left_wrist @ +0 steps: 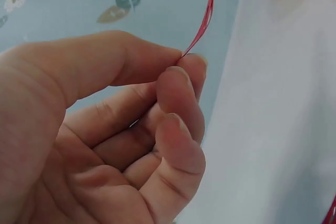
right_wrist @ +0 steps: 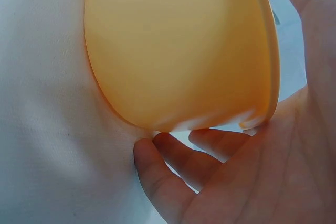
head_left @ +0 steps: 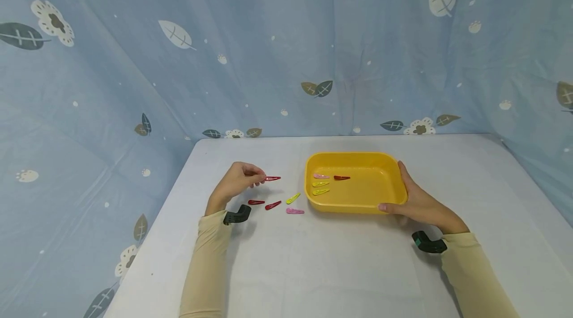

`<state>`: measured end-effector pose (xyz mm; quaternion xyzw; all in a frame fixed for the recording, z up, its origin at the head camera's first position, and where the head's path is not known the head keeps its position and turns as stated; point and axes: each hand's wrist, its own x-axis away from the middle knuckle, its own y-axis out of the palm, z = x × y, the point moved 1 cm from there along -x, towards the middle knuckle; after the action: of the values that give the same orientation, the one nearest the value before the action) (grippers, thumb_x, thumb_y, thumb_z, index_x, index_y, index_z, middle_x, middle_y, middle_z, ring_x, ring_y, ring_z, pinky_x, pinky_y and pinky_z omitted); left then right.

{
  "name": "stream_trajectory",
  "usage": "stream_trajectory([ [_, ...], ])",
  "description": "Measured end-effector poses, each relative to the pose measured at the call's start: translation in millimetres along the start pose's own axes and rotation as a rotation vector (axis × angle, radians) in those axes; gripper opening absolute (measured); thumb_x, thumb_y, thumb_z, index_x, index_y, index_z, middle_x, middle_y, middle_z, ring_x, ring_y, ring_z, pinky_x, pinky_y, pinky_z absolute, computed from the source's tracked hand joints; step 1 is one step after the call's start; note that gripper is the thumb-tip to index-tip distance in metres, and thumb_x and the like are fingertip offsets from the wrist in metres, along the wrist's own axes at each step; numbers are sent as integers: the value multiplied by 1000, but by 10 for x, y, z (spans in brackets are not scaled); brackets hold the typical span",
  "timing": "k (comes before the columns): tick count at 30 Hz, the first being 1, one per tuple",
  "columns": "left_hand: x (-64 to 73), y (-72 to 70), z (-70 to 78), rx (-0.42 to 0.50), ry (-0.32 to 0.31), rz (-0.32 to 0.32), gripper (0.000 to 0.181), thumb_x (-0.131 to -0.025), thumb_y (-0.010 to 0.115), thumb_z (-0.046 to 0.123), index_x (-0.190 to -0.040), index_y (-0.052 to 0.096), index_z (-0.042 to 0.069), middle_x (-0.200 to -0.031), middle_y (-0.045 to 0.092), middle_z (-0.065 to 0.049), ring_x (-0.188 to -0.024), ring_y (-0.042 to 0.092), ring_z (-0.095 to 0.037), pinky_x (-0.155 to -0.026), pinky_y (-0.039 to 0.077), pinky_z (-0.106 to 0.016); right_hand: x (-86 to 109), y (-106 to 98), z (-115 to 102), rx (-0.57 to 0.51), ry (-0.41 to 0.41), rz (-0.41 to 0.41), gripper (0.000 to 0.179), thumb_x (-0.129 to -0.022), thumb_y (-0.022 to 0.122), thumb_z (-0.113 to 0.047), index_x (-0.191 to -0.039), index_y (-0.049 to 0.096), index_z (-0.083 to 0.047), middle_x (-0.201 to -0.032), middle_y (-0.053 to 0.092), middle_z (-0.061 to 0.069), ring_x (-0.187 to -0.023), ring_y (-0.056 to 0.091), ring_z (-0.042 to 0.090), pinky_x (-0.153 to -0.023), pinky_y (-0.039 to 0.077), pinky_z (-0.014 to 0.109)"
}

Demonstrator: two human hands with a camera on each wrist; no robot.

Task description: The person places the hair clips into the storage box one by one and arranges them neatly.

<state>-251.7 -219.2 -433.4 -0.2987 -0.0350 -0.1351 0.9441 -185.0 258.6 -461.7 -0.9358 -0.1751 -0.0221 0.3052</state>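
My left hand (head_left: 237, 182) pinches a red hair clip (head_left: 272, 178) by one end between thumb and fingertips, above the table left of the yellow tray (head_left: 349, 207). In the left wrist view the held clip (left_wrist: 205, 22) points up and away from the fingers. My right hand (head_left: 421, 202) grips the tray's right end, thumb at the front rim and fingers along the outer wall. Inside the tray, toward its left side, lie a pink clip (head_left: 321, 176), a dark red clip (head_left: 341, 177) and two yellow clips (head_left: 320, 184).
Between the left wrist and the tray, two red clips (head_left: 273, 205), a yellow clip (head_left: 293, 198) and a pink clip (head_left: 295, 211) lie on the white tablecloth (head_left: 331, 268). A blue patterned curtain (head_left: 268, 59) hangs behind the table and along its left side.
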Motion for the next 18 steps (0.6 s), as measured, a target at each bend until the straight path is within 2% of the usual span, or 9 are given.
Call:
stream_trajectory([
  [4, 7, 50, 101, 29, 27, 10, 20, -97, 73, 23, -107, 77, 6, -104, 76, -22, -92, 66, -42, -79, 54, -45, -1, 2, 1, 3, 2, 3, 134, -87, 81, -40, -160, -29, -13, -165, 22, 29, -136, 42, 43, -112, 29, 77],
  [8, 22, 101, 201, 67, 43, 14, 20, -97, 73, 23, -106, 77, 5, -102, 77, -20, -90, 65, -42, -80, 55, -45, 2, 2, -1, 9, -1, 5, 134, -87, 81, -40, -160, -29, -13, -164, 22, 30, -136, 42, 43, -112, 29, 76],
  [14, 30, 181, 313, 104, 25, -1, 18, -96, 73, 24, -104, 78, 8, -100, 78, -14, -97, 63, -50, -83, 54, -48, 11, 0, -2, 11, 4, 3, 134, -87, 80, -41, -160, -29, -13, -166, 18, 31, -139, 39, 46, -112, 28, 77],
  [18, 26, 242, 376, 109, 4, -11, 18, -96, 73, 24, -105, 78, 9, -103, 77, -17, -99, 62, -49, -86, 54, -50, 15, -2, -10, 19, 5, 5, 134, -87, 80, -41, -160, -28, -11, -166, 18, 31, -140, 38, 47, -112, 28, 78],
])
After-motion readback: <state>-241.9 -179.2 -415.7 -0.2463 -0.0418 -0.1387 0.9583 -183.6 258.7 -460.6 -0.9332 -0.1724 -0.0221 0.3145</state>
